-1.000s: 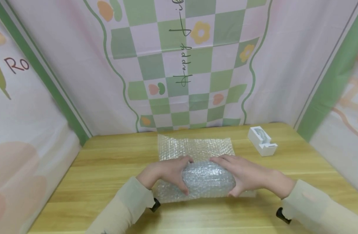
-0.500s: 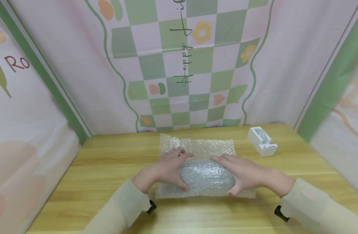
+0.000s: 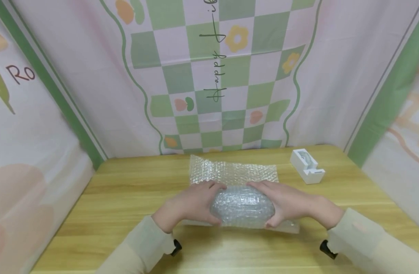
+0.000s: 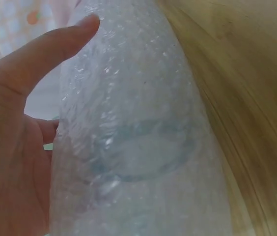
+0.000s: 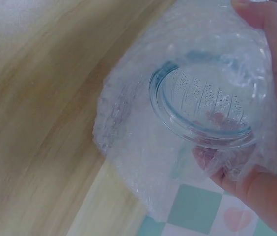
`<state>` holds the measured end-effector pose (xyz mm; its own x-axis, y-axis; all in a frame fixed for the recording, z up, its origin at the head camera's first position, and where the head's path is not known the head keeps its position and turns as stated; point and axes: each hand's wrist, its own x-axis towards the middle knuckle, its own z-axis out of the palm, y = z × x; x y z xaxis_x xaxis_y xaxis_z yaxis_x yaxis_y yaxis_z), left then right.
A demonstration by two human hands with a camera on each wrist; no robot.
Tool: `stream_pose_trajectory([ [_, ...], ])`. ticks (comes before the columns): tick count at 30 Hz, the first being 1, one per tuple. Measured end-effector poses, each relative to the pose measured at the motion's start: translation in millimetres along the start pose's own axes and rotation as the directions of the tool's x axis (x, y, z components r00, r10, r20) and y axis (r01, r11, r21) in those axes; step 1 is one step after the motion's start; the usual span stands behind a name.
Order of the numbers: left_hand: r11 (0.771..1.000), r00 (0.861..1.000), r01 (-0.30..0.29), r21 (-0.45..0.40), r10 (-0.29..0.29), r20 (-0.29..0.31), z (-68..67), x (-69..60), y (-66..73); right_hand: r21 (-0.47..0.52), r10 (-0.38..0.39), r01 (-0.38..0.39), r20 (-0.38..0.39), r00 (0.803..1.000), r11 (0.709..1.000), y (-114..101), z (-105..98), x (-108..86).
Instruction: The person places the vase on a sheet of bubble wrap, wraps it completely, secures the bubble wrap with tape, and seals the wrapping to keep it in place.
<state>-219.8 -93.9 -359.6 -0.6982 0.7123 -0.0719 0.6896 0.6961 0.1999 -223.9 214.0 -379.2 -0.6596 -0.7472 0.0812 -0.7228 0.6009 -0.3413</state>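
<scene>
A sheet of bubble wrap (image 3: 233,172) lies on the table, its near part rolled round a clear glass (image 5: 197,101). Its round, blue-tinted rim and ribbed, dotted surface show through the open end of the roll in the right wrist view; whether it is a cup or a jar I cannot tell. My left hand (image 3: 192,203) grips the left end of the bubble-wrapped glass (image 3: 242,205), thumb on the near side and fingers over the far side. At the right end, my right hand (image 3: 286,199) holds the roll the same way. Some fingers are hidden behind the wrap.
A white tape dispenser (image 3: 306,166) with a roll of clear tape stands at the back right of the wooden table (image 3: 127,190). Patterned cloth (image 3: 230,76) hangs behind the table and along both sides.
My left hand has lifted its fingers and settled again on the roll's left end. The sheet has shifted slightly right, and its near edge has moved away from me. My right hand has barely moved.
</scene>
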Motion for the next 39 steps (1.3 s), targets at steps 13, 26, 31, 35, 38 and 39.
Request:
stream_pose_trajectory([
  [13, 0.996, 1.0, -0.001, 0.091, 0.001, -0.002, 14.6, 9.7, 1.3, 0.076, 0.022, -0.021, -0.006, 1.0, 0.997, 4, 1, -1.1],
  [26, 0.998, 0.998, 0.043, 0.051, -0.045, 0.042, 16.0, 16.1, -2.0, 0.108, 0.012, -0.014, 0.014, 1.0, 0.994, 5, 0, 3.2],
  [31, 0.997, 0.998, 0.037, 0.073, -0.041, 0.053, 16.6, 19.8, -1.6, 0.114, 0.003, -0.005, 0.016, 1.0, 0.993, 5, 0, 2.8],
  [35, 0.993, 0.998, 0.021, 0.113, -0.028, 0.063, 15.4, 21.5, -0.4, 0.128, -0.001, -0.003, 0.024, 1.0, 0.992, 5, -1, 2.5],
  [38, 0.99, 0.998, 0.011, 0.14, -0.021, 0.067, 13.4, 22.2, 1.9, 0.138, -0.003, 0.0, 0.022, 1.0, 0.99, 5, -1, 1.6],
  [39, 0.988, 0.998, 0.008, 0.153, -0.018, 0.068, 12.5, 22.3, 3.0, 0.139, -0.004, 0.001, 0.022, 1.0, 0.99, 5, -1, 1.0],
])
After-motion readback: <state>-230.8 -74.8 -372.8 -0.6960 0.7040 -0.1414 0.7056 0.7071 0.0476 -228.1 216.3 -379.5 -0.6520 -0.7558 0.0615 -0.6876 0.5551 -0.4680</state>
